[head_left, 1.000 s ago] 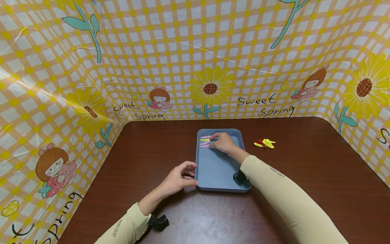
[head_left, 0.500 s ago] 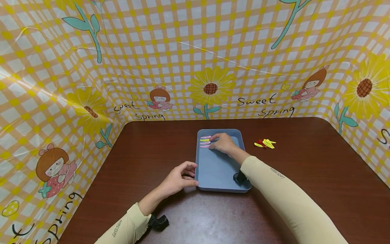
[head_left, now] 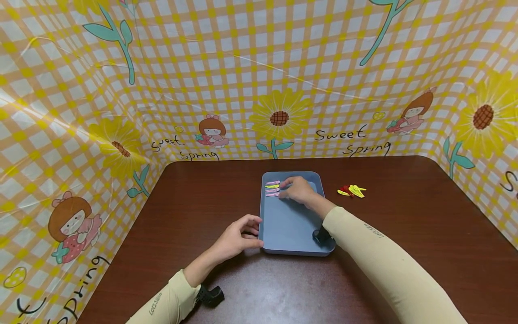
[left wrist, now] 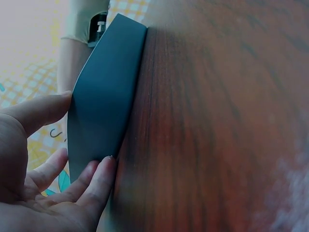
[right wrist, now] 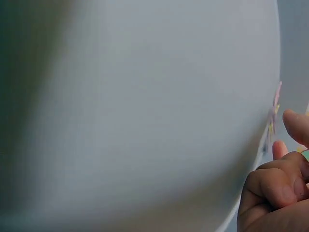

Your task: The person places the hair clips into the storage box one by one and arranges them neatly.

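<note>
A blue-grey tray (head_left: 283, 229) lies on the table, its wall (left wrist: 101, 101) filling part of the left wrist view. My left hand (head_left: 234, 236) rests its thumb and fingertips against the tray's left side, not wrapped round it. Inside the tray, at the far left corner, several snap hair clips lie in a column: a yellow one (head_left: 272, 186) among pink ones (head_left: 272, 195). Just right of them is my right hand (head_left: 298, 189), thumb and index finger apart with nothing seen between them. The right wrist view shows its other fingers (right wrist: 273, 186) curled.
Yellow and red hair clips (head_left: 356, 191) lie in a small pile on the dark wooden table (head_left: 388, 225), right of the tray. A checked, flower-printed cloth (head_left: 226, 90) rises behind and at both sides of the table.
The lowest pink clip has been straightened in line with the others. My right hand has since drawn slightly to the right, off the clips. My left hand stays put.
</note>
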`<state>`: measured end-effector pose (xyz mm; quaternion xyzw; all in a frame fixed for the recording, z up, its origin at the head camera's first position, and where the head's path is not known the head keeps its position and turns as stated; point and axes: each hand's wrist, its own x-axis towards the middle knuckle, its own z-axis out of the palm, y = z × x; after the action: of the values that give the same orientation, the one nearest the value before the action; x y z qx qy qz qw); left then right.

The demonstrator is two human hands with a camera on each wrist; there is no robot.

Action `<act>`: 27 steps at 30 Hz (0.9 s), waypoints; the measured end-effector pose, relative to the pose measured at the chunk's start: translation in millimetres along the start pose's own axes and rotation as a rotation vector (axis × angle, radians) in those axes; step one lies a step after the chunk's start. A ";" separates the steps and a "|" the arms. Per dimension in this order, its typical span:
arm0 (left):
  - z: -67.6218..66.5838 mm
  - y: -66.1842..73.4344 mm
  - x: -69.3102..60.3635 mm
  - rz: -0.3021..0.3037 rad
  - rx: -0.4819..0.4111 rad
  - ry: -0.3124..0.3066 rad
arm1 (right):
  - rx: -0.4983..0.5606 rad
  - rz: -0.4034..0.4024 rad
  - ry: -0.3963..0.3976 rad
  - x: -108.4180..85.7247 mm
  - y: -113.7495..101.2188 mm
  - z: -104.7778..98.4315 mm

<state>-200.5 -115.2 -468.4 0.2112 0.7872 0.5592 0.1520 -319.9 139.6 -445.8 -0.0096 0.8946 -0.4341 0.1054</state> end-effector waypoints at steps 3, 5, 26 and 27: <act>0.2 -0.3 0.0 0.002 0.001 0.000 | 0.006 0.023 -0.023 1.2 -1.9 -6.3; 0.4 0.4 0.0 0.002 0.007 0.001 | 0.010 0.027 -0.039 0.3 -4.1 -11.9; 0.4 2.3 -1.2 -0.008 0.031 0.008 | 0.025 0.005 -0.051 -26.8 -19.3 -69.1; 0.3 2.2 -1.1 -0.009 0.032 0.008 | 0.025 0.004 -0.050 -27.9 -18.5 -71.7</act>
<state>-199.0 -114.9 -466.4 0.2078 0.7976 0.5466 0.1479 -308.1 186.6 -383.4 -0.0173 0.8863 -0.4445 0.1289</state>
